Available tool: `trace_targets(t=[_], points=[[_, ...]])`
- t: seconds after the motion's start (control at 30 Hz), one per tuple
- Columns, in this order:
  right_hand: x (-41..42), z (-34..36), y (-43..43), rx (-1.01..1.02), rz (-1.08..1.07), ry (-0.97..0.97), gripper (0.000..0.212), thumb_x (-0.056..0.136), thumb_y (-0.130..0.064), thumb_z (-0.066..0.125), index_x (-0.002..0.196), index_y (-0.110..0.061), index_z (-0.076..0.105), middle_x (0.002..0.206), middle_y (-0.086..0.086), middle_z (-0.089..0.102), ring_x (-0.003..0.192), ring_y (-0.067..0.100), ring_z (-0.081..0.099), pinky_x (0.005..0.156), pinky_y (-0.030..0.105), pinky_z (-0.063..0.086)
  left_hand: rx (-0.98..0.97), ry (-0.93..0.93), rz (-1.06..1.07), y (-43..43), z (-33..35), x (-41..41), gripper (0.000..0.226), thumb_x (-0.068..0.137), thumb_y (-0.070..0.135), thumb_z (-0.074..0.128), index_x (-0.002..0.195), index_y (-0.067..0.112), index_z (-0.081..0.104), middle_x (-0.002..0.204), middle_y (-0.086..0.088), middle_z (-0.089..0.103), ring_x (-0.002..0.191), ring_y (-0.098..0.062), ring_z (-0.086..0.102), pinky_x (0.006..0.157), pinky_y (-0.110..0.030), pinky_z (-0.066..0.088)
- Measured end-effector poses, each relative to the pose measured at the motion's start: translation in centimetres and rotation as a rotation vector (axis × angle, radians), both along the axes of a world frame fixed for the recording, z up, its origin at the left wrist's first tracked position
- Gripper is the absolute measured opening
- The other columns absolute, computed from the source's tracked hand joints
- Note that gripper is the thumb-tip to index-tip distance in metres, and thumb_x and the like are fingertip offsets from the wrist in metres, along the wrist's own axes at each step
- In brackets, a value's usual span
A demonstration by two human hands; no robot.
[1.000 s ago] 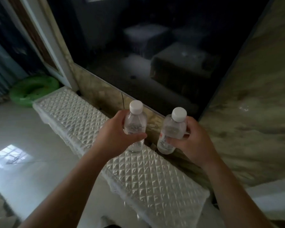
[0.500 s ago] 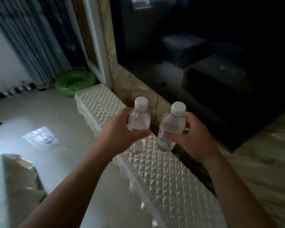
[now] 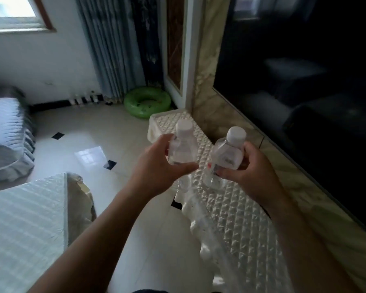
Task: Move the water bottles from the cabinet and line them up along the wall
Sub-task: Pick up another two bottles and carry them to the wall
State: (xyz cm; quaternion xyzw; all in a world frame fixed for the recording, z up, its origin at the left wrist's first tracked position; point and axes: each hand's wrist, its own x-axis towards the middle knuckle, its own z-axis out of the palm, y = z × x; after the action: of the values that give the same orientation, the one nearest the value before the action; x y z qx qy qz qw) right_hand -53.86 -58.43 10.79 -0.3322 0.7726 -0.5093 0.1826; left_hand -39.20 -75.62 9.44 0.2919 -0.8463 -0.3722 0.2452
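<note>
Quilted counter (image 3: 241, 218) beside the marble wall (image 3: 207, 92) lies under both loads: left hand (image 3: 156, 166) fingers (image 3: 186, 167) curled round the left bottle (image 3: 183, 149), right hand (image 3: 256, 174) round the right bottle (image 3: 227, 155) — thin clear plastic, probably light and squashy, best gripped mid-body, gently.
</note>
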Motion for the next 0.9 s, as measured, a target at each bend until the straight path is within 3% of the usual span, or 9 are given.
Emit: trace_targets(t=[0.17,0.3,0.37,0.43,0.63,0.9], points=[[2.1,0.6,-6.4,0.009,0.12,-0.014,0.057,0.065,-0.025,0.088,0.114,-0.027,0.059,0.104,-0.008,0.07,0.095,0.005,0.067,0.076,0.024,0.054,0.006,0.046,0.102,-4.9,0.1,3.9,0.084,0.056,0.06,0.083,0.128,0.028,0.053,0.109,0.015,0.067,0.089,0.001,0.063,0.072,-0.016,0.049],[2.9,0.7,-11.3,0.017,0.213,-0.012,0.055,0.062,-0.028,0.089,0.109,-0.029,0.059,0.101,-0.008,0.071,0.093,0.003,0.067,0.074,0.022,0.054,0.017,0.046,0.207,-8.4,-0.7,6.1,0.087,0.052,0.068,0.078,0.127,0.033,0.051,0.107,0.015,0.068,0.091,-0.003,0.065,0.08,-0.034,0.058],[2.9,0.5,-13.7,0.021,0.254,-0.008,0.057,0.061,-0.032,0.089,0.11,-0.03,0.059,0.103,-0.008,0.071,0.096,0.006,0.067,0.079,0.031,0.057,0.022,0.044,0.255,-10.0,-1.0,6.9,0.088,0.051,0.072,0.076,0.127,0.034,0.051,0.107,0.014,0.069,0.091,-0.006,0.067,0.081,-0.038,0.058],[2.6,0.1,-16.0,0.029,0.288,-0.005,0.058,0.06,-0.035,0.089,0.109,-0.031,0.059,0.104,-0.008,0.07,0.097,0.007,0.066,0.084,0.037,0.057,0.027,0.053,0.303,-11.6,-1.2,7.4,0.089,0.049,0.072,0.075,0.126,0.033,0.051,0.107,0.013,0.07,0.091,-0.007,0.068,0.082,-0.039,0.058],[1.0,-1.0,-23.9,0.032,0.389,-0.014,0.057,0.06,-0.031,0.089,0.109,-0.028,0.059,0.101,-0.007,0.071,0.095,0.006,0.067,0.083,0.035,0.058,0.018,0.054,0.433,-17.1,-1.6,7.5,0.085,0.05,0.065,0.079,0.123,0.03,0.054,0.103,0.01,0.071,0.087,-0.006,0.069,0.082,-0.038,0.058],[-3.8,-1.2,-34.7,0.007,0.527,-0.006,0.058,0.063,-0.029,0.089,0.112,-0.027,0.059,0.101,-0.009,0.071,0.093,0.004,0.067,0.077,0.022,0.055,-0.003,0.04,0.555,-25.1,-2.0,4.0,0.087,0.051,0.067,0.079,0.125,0.03,0.053,0.104,0.009,0.071,0.093,-0.007,0.068,0.081,-0.038,0.058]])
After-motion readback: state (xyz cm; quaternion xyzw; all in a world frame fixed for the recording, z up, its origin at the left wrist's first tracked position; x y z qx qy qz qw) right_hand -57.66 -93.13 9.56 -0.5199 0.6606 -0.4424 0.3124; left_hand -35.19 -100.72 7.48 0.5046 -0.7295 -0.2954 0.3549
